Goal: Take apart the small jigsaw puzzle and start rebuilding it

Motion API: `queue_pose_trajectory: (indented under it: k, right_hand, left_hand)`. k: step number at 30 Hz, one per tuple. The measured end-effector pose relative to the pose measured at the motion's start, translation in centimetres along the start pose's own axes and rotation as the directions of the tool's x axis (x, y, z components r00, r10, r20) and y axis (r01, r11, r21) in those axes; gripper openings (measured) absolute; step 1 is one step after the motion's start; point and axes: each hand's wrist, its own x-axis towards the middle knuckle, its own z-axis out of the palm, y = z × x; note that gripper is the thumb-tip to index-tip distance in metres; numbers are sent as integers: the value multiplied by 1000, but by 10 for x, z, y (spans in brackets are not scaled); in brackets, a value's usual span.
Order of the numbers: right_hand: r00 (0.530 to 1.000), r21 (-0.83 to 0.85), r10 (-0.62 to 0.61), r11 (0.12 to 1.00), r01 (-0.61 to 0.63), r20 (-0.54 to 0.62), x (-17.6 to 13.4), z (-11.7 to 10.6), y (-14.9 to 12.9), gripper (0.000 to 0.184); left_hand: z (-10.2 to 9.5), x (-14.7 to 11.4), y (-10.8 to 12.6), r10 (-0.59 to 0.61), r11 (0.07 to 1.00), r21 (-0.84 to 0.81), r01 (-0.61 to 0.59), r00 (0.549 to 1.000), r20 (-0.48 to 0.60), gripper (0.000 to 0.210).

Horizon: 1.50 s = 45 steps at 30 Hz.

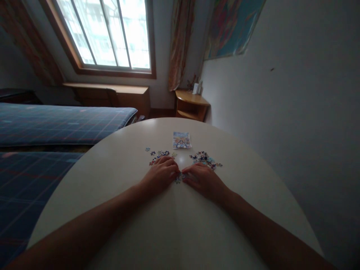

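Observation:
Jigsaw puzzle pieces [178, 179], small and joined or lying close together, sit on the table between my two hands. My left hand [161, 173] rests on the tabletop with its fingers curled, the tips pressed on the left side of these pieces. From the other side, my right hand [203, 179] pinches a small jigsaw piece [183, 175] between thumb and fingers. A loose pile of pieces [162, 153] lies just beyond my left hand, partly covered by it. Another pile [206, 159] spreads beyond my right hand.
A small printed picture sheet [181, 140] lies farther back on the round white table [180, 232]. A bed with a blue plaid mattress [62, 123] stands at the left. The wall [281, 123] runs along the right, and a wooden corner shelf [192, 98] stands behind the table.

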Motion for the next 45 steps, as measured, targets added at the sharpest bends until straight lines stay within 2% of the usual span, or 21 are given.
queue_pose_trajectory:
  k: [6, 9, 12, 15, 25, 29, 35, 42, 45]
  right_hand:
    - [1000, 5, 28, 1000, -28, 14, 0, 0, 0, 22]
    - [999, 17, -33, 999, 33, 32, 0, -2, 2, 22]
    - [993, 11, -105, 994, 105, 46, -2, -2, 5, 17]
    - [990, -25, -128, 991, 129, 60, -4, -3, 6, 17]
    - [989, -85, -140, 986, 144, 48, -5, -5, 1, 22]
    - [979, -85, -194, 976, 199, 63, -6, -8, -4, 23]
    - [929, -34, -332, 939, 342, 166, -7, -10, -9, 25]
    - [918, 105, -353, 935, 339, 183, -7, -18, -16, 26]
    - [939, 83, -322, 946, 313, 123, -6, -22, -9, 23]
  left_hand:
    - [-2, 0, 1, 33, 999, 28, -33, 999, 2, 7]
    - [-3, 0, 1, 56, 998, 24, -56, 998, -17, 9]
    - [-4, 0, -2, 19, 1000, 2, -19, 998, -62, 14]
    - [-6, 0, -5, -45, 999, -29, 43, 995, -88, 16]
    - [-8, -4, -5, -20, 998, -64, 24, 999, 50, 41]
    - [-7, -4, -7, -32, 998, -59, 36, 997, 77, 42]
    - [-3, 1, -15, -217, 975, -56, 214, 974, -66, 27]
    - [-3, 3, -18, -286, 958, -13, 287, 950, -123, 28]
    - [-10, 2, -26, -308, 949, 17, 315, 937, -163, 28]
